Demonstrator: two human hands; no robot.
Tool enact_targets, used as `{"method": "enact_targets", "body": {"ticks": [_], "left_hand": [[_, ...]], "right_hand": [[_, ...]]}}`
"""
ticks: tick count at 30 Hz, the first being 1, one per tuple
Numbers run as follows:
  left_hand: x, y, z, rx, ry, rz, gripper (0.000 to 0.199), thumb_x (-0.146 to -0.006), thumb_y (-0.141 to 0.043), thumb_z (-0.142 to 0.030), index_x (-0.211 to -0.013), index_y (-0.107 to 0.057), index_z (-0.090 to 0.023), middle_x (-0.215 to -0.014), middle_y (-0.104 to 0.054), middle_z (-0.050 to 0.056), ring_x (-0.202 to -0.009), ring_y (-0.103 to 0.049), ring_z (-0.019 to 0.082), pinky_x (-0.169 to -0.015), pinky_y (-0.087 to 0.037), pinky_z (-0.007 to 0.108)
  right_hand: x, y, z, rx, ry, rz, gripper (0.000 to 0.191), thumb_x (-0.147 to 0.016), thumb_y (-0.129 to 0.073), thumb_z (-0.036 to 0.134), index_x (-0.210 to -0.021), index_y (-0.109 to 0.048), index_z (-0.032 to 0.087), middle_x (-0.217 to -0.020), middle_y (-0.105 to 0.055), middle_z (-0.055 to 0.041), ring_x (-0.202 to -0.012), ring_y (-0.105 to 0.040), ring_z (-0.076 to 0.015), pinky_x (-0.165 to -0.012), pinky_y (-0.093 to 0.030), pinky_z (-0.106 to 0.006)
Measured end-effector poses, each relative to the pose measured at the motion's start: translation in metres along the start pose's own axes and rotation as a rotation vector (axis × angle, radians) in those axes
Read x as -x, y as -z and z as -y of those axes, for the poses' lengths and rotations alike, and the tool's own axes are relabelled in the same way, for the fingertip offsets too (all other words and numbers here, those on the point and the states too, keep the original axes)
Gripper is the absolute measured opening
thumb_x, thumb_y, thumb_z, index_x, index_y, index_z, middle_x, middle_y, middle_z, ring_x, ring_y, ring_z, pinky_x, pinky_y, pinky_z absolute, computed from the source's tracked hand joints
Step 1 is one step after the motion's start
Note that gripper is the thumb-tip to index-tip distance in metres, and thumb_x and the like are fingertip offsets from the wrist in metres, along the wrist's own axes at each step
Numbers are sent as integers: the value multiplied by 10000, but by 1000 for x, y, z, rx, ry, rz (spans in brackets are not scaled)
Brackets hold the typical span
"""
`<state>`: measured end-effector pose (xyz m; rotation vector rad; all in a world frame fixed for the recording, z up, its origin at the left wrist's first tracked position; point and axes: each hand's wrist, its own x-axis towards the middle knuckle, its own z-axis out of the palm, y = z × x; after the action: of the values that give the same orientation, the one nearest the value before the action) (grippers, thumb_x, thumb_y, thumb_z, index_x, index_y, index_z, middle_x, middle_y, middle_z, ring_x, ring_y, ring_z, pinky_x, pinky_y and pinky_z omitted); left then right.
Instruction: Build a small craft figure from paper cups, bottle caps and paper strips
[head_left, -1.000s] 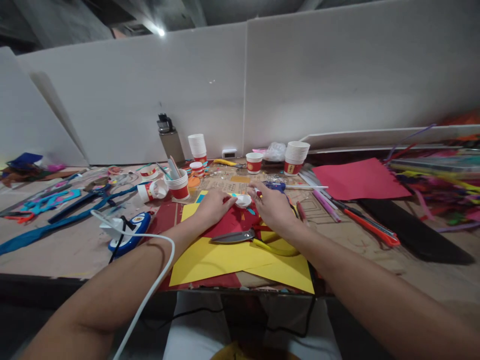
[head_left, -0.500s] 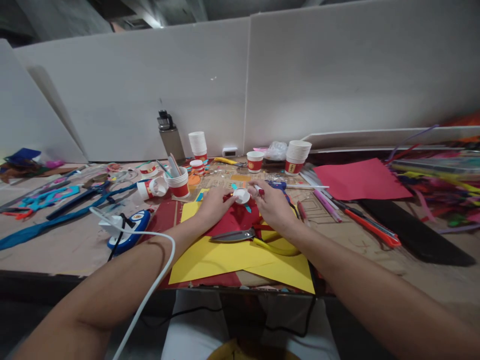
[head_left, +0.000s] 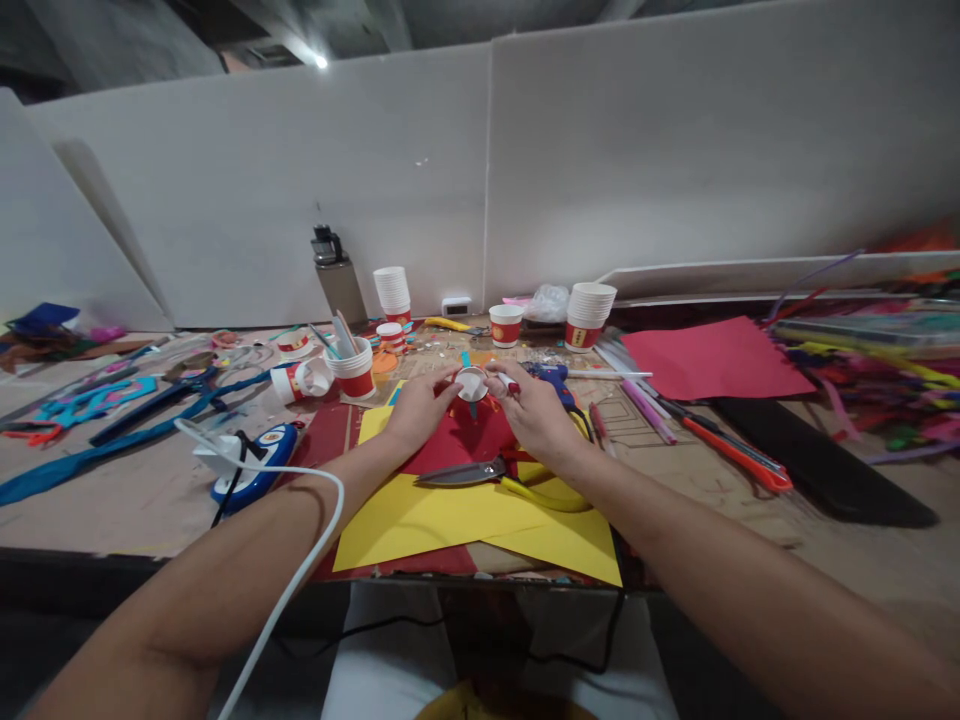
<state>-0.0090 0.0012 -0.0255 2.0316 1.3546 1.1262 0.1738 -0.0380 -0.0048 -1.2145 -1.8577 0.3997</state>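
Between both hands is a small paper cup (head_left: 472, 384), its white round face towards me and teal strips sticking out above and below. My left hand (head_left: 421, 408) grips its left side with thumb and fingers. On the right edge, my right hand (head_left: 534, 412) closes on the cup; a small dark-red-tipped, pen-like item (head_left: 512, 386) also shows in its fingers. Underneath lies red paper (head_left: 457, 440) on yellow paper sheets (head_left: 405, 525). Scissors (head_left: 465, 473) with yellow handles rest across the sheets, just in front of the hands.
Paper cups (head_left: 589, 318) stand stacked at the back, and one cup (head_left: 352, 370) holds sticks. A blue glue gun (head_left: 553, 375) lies behind my right hand. To the right are a red-orange cutter (head_left: 739, 455) and red card (head_left: 712, 358). A white cable (head_left: 330, 535) crosses my left forearm.
The cup has turned in my fingers and shifted slightly left; its teal strips now point up and down. My right fingers have moved in against it. The view has shifted a little.
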Motion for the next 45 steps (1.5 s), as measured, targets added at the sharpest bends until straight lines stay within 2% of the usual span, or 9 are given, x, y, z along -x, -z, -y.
{"method": "enact_targets", "body": {"ticks": [4, 8, 12, 19, 25, 28, 34, 39, 45], "left_hand": [[-2, 0, -4, 113, 29, -79, 363, -802, -633, -176, -1165, -638, -162, -918, -730, 67, -795, -669, 176, -799, -507, 326], [-3, 3, -6, 323, 60, -158, 531, -781, -664, -227, -1280, -501, -153, -749, -671, 12, -741, -634, 150, -757, -492, 300], [-2, 6, -8, 582, 69, -149, 633, -765, -691, -281, -1323, -416, -167, -852, -656, 27, -761, -611, 127, -693, -468, 251], [7, 4, -27, 765, 136, -47, 734, -720, -748, -328, -1354, -396, -213, -875, -626, -2, -687, -569, 89, -596, -410, 204], [12, 1, -30, 772, 97, 12, 740, -711, -761, -322, -1347, -398, -212, -864, -616, -9, -693, -574, 92, -599, -427, 206], [12, -1, -30, 866, 165, 34, 721, -689, -783, -330, -1304, -433, -193, -813, -623, -17, -674, -572, 93, -615, -429, 212], [13, -4, -27, 998, 281, 247, 367, -669, -800, -360, -924, -688, -121, -795, -657, 25, -616, -511, 65, -612, -388, 205], [13, -3, -26, 946, 236, 203, 314, -681, -794, -325, -936, -730, -153, -811, -674, 14, -644, -517, 63, -643, -388, 199], [12, -4, -24, 1003, 318, 165, 327, -635, -821, -328, -890, -732, -143, -688, -628, -8, -561, -483, 50, -567, -370, 187]], "right_hand": [[1, 0, 2, -42, 21, -3, 300, -936, -467, 357, -1143, -629, 212, -1027, -716, -70, -904, -660, -209, -803, -480, -312], [-3, 4, 0, -215, 50, -216, 302, -930, -475, 387, -1164, -596, 240, -1108, -688, -66, -1023, -640, -208, -907, -471, -356], [-11, 8, -8, -510, -74, -349, 399, -866, -568, 410, -1231, -503, 263, -1141, -664, -70, -1082, -620, -190, -889, -499, -360], [-14, -2, -8, -770, -345, -141, 574, -634, -775, 395, -1121, -531, 214, -972, -678, -35, -936, -639, -171, -827, -509, -319], [-12, -5, -2, -780, -302, -70, 399, -600, -776, 322, -911, -564, 186, -849, -662, -3, -775, -613, -143, -736, -482, -281], [-11, -4, -1, -785, -299, -78, 376, -605, -753, 307, -911, -573, 183, -819, -655, 5, -745, -603, -138, -725, -475, -281], [-10, -3, 0, -746, -259, -85, 405, -618, -729, 289, -982, -582, 189, -828, -648, 8, -737, -593, -133, -709, -474, -269], [-8, -2, 1, -695, -238, -81, 388, -650, -692, 298, -997, -549, 201, -843, -655, -1, -761, -614, -148, -736, -489, -286], [-8, 1, 3, -637, -260, -110, 494, -646, -716, 311, -1098, -549, 200, -893, -657, -18, -814, -616, -157, -757, -499, -301]]}}
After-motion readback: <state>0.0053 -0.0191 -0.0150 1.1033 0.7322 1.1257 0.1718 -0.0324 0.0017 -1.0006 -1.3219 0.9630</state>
